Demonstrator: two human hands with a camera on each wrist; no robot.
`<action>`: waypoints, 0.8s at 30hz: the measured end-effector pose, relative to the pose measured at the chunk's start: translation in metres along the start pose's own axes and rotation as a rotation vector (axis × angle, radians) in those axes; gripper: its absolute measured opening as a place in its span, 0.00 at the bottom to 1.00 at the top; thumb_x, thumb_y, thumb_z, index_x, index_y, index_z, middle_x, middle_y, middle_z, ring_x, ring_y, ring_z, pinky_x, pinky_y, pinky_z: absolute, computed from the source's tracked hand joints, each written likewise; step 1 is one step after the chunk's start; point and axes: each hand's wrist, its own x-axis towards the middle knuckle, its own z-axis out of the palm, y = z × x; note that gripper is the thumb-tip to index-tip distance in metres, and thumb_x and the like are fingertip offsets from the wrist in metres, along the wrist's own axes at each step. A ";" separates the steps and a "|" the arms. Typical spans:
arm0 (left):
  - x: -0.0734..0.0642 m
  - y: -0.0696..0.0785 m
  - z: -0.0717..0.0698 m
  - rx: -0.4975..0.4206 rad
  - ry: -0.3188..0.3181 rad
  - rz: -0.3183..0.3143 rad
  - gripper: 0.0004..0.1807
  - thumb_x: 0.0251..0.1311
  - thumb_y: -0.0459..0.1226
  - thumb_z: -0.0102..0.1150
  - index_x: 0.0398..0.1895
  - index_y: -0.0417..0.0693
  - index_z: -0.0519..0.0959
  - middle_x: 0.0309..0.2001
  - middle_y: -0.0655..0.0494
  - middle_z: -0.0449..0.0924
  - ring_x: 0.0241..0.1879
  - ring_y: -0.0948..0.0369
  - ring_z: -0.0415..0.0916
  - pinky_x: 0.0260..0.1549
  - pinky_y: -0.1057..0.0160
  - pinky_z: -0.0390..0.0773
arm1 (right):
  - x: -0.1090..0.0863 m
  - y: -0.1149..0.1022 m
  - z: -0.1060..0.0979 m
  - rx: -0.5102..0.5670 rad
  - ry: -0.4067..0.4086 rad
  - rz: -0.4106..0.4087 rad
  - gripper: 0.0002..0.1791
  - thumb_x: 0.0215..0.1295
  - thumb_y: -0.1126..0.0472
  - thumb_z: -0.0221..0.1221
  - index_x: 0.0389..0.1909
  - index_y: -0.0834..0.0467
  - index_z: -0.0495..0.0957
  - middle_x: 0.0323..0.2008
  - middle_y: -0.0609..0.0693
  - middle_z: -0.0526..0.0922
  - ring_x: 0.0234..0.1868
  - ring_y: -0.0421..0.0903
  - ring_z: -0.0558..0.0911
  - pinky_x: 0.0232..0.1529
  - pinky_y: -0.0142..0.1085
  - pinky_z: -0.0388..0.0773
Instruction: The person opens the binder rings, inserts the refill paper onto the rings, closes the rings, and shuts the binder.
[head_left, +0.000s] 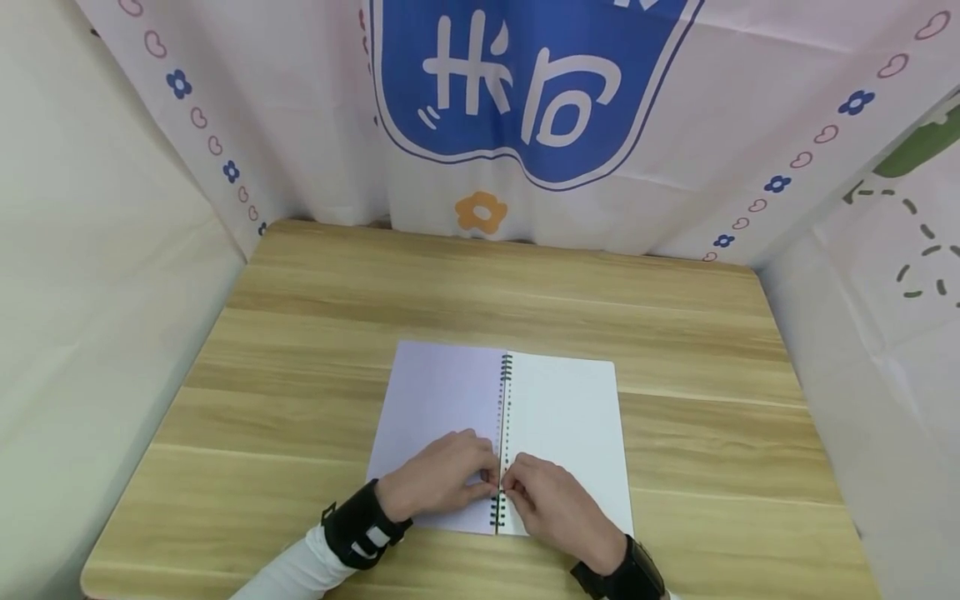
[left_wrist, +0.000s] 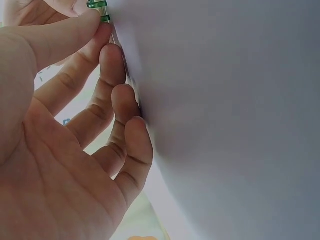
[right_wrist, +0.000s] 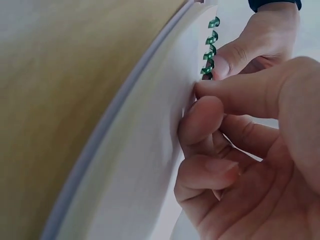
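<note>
A spiral notebook (head_left: 566, 417) lies open on the table, its lilac cover (head_left: 446, 387) to the left and a white page to the right. Green binding rings (right_wrist: 212, 37) show at the top and bottom of the spine, with bare holes along the middle. At the lower spine my left hand (head_left: 442, 473) pinches the binding between thumb and forefinger, its other fingers resting along the lilac side. Facing it, my right hand (head_left: 558, 504) pinches at the binding beside the white page, other fingers curled. What lies between the fingertips is mostly hidden.
The wooden table (head_left: 300, 350) extends around the notebook on all sides. Behind it hangs a white cloth (head_left: 315, 125) with a blue emblem; pale fabric walls (head_left: 97, 250) stand left and right.
</note>
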 end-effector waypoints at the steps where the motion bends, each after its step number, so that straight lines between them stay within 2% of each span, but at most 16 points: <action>1: 0.000 0.000 0.001 0.001 -0.001 -0.004 0.05 0.64 0.45 0.75 0.32 0.65 0.87 0.32 0.79 0.78 0.37 0.74 0.71 0.42 0.70 0.71 | 0.000 0.000 0.000 0.001 -0.001 -0.004 0.06 0.71 0.68 0.66 0.38 0.54 0.86 0.33 0.37 0.78 0.30 0.29 0.71 0.32 0.24 0.73; 6: 0.000 0.002 0.000 0.002 -0.001 -0.012 0.05 0.65 0.44 0.75 0.32 0.65 0.88 0.32 0.78 0.79 0.37 0.73 0.71 0.41 0.70 0.71 | -0.001 0.001 0.001 -0.011 0.004 -0.015 0.06 0.72 0.68 0.66 0.39 0.53 0.86 0.33 0.37 0.79 0.30 0.29 0.71 0.33 0.24 0.72; 11: -0.003 0.005 -0.002 0.011 0.005 -0.017 0.09 0.63 0.46 0.76 0.29 0.67 0.84 0.31 0.78 0.77 0.36 0.73 0.71 0.41 0.69 0.71 | -0.006 0.001 0.001 -0.003 0.024 -0.007 0.06 0.72 0.66 0.66 0.38 0.50 0.84 0.33 0.35 0.78 0.31 0.29 0.72 0.34 0.25 0.73; 17: -0.013 0.010 0.000 0.014 -0.009 0.027 0.14 0.53 0.49 0.83 0.27 0.66 0.81 0.30 0.77 0.77 0.35 0.75 0.72 0.41 0.70 0.71 | -0.020 0.001 0.002 0.046 -0.042 -0.052 0.07 0.68 0.63 0.70 0.35 0.47 0.83 0.33 0.32 0.77 0.32 0.29 0.74 0.35 0.25 0.74; 20: -0.014 0.010 0.002 0.021 -0.010 0.032 0.15 0.52 0.48 0.83 0.26 0.66 0.81 0.30 0.78 0.76 0.34 0.75 0.72 0.40 0.70 0.70 | -0.022 0.002 0.004 0.069 -0.064 -0.072 0.07 0.68 0.63 0.71 0.34 0.47 0.84 0.32 0.32 0.77 0.32 0.29 0.74 0.35 0.24 0.74; 24: -0.013 0.010 0.004 0.019 -0.011 0.024 0.15 0.53 0.48 0.83 0.25 0.67 0.80 0.29 0.77 0.77 0.34 0.75 0.72 0.40 0.70 0.70 | -0.023 0.003 0.007 0.073 -0.045 -0.086 0.08 0.69 0.64 0.71 0.33 0.47 0.85 0.32 0.32 0.78 0.31 0.28 0.74 0.34 0.23 0.73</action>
